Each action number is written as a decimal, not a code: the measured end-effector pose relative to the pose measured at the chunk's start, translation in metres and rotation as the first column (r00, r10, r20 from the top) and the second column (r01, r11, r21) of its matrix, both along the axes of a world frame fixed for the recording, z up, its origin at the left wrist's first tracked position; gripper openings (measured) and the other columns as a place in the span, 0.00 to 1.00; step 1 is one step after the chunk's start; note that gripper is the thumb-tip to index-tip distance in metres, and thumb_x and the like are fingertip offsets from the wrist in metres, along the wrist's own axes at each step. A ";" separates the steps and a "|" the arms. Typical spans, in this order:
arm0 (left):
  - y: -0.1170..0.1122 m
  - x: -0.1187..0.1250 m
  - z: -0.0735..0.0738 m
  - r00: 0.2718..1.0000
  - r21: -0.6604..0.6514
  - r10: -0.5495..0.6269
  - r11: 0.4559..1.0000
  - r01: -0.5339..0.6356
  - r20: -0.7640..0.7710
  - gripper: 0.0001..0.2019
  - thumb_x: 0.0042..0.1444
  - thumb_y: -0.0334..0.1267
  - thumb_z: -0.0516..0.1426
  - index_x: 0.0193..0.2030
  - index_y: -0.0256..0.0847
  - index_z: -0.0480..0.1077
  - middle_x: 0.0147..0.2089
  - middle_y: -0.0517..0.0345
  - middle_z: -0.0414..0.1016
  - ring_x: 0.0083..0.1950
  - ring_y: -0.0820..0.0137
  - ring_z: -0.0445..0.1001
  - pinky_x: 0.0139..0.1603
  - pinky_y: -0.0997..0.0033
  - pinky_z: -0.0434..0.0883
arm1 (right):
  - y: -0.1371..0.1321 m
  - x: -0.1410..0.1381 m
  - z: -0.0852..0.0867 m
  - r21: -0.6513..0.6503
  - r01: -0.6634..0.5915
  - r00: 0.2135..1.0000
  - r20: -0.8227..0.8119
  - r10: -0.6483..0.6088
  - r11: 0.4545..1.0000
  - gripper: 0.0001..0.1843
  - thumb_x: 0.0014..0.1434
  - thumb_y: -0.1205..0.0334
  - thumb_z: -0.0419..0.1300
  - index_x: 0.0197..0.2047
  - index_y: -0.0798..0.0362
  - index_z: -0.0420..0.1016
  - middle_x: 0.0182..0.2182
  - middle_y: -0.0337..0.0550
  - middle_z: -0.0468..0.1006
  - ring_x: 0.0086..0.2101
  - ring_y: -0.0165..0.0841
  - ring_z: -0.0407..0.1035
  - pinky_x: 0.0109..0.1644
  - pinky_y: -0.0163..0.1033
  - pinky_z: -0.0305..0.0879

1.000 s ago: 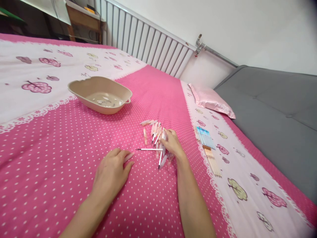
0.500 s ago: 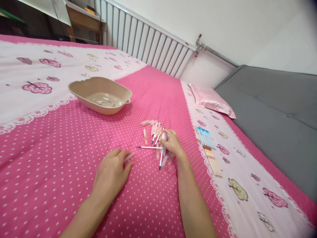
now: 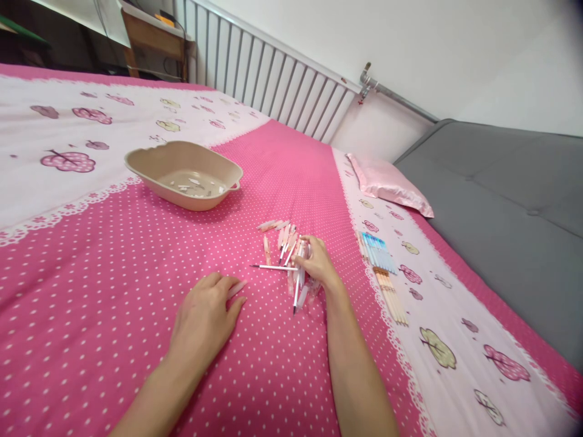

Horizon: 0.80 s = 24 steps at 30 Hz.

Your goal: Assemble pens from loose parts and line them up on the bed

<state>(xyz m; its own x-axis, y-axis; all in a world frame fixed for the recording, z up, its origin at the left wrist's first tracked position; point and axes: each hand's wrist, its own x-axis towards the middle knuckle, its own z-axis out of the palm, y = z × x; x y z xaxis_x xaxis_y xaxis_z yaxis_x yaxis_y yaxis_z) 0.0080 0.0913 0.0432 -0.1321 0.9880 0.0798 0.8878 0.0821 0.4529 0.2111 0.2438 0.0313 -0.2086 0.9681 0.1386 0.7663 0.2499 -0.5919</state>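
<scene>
My left hand [image 3: 204, 309] rests on the bed, fingers curled around a translucent pink pen barrel [image 3: 237, 288] that sticks out past the index finger. Its thumb lies a little apart, below the barrel. At the pile of pink pen barrels [image 3: 282, 235], my right hand [image 3: 316, 262] has thumb and fingers closing among the pieces; what lies between its fingertips is partly hidden. A white pen refill [image 3: 274, 267] with a dark tip lies crosswise left of the right hand. Another refill [image 3: 296, 294] points toward me below it, beside clear pen pieces [image 3: 310, 293].
A beige plastic basin [image 3: 182, 197] with small white pieces inside stands at the far left. Blue pens [image 3: 379, 252] and peach-coloured pens [image 3: 392, 297] lie in rows at the right. Beyond are a pink pillow [image 3: 387, 185] and a grey headboard [image 3: 496, 200].
The crosswise refill has shifted slightly up and left, and the lower refill slightly down. My right hand has barely moved within the pile. My left hand stays in place.
</scene>
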 end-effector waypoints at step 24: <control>0.002 0.001 -0.001 0.995 0.138 0.037 0.989 -0.049 0.089 0.16 0.56 0.45 0.50 0.40 0.35 0.71 0.39 0.49 0.72 0.42 0.60 0.71 0.44 0.60 0.69 | -0.024 -0.022 0.042 -0.137 -0.104 0.648 -0.761 -0.037 0.985 0.17 0.48 0.55 0.63 0.39 0.55 0.67 0.32 0.43 0.77 0.32 0.30 0.73 0.34 0.33 0.69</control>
<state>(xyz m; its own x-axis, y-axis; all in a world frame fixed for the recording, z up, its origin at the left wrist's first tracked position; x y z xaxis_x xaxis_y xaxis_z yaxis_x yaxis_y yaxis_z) 0.0089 0.0935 0.0422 -0.1869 0.9612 0.2030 0.8418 0.0502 0.5375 0.1895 0.2198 0.0732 -0.1313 0.9847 0.1142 0.0242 0.1184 -0.9927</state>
